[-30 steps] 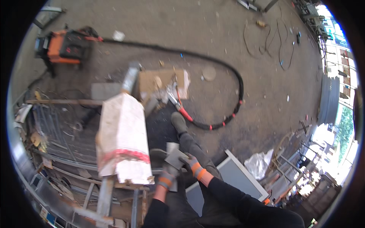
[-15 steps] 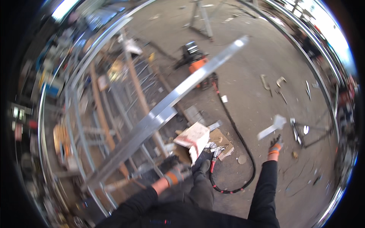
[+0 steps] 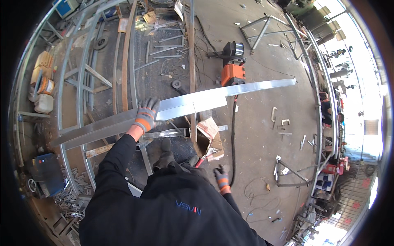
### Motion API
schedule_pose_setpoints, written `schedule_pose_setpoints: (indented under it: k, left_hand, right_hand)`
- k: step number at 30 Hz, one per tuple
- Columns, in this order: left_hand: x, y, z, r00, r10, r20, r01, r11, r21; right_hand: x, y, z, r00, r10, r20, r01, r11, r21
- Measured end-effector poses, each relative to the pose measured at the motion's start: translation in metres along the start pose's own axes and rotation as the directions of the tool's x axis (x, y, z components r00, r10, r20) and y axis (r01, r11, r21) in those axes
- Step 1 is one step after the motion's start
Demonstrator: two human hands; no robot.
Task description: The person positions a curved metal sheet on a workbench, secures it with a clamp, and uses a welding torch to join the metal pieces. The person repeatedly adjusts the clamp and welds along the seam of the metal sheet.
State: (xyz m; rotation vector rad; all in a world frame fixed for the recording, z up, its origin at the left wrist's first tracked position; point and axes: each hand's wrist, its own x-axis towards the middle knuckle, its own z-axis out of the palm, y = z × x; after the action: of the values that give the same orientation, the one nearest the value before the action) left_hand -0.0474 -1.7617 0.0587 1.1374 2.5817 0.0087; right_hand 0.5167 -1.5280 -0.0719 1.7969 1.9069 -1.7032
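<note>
My left hand (image 3: 145, 115) is closed around a long shiny steel bar (image 3: 230, 91), gripping it left of its middle. The bar's long axis runs from low on my left up and away to my right, passing above the orange welding machine (image 3: 232, 74) on the floor, so most of its length hangs out past my grip. My right hand (image 3: 222, 177) hangs low by my hip, well apart from the bar, holding nothing, fingers loosely curled.
</note>
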Motion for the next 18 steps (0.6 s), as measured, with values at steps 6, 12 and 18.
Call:
schedule_pose_setpoints:
  k: [6, 12, 18]
  left_hand:
    - [-0.015, 0.002, 0.059, 0.973, 0.135, -0.185, -0.124, 0.99, 0.071]
    - [-0.048, 0.019, 0.064, 0.965, 0.128, -0.228, -0.127, 0.992, 0.016]
    - [-0.075, 0.048, 0.047, 0.991, 0.105, -0.088, -0.119, 0.979, -0.166]
  right_hand:
    - [-0.047, -0.025, 0.066, 0.971, -0.148, 0.187, 0.179, 0.971, -0.161]
    - [-0.054, -0.04, 0.024, 0.991, 0.133, 0.022, -0.132, 0.99, -0.045]
    - [-0.091, 0.008, 0.008, 0.985, 0.174, 0.009, -0.174, 0.984, -0.044]
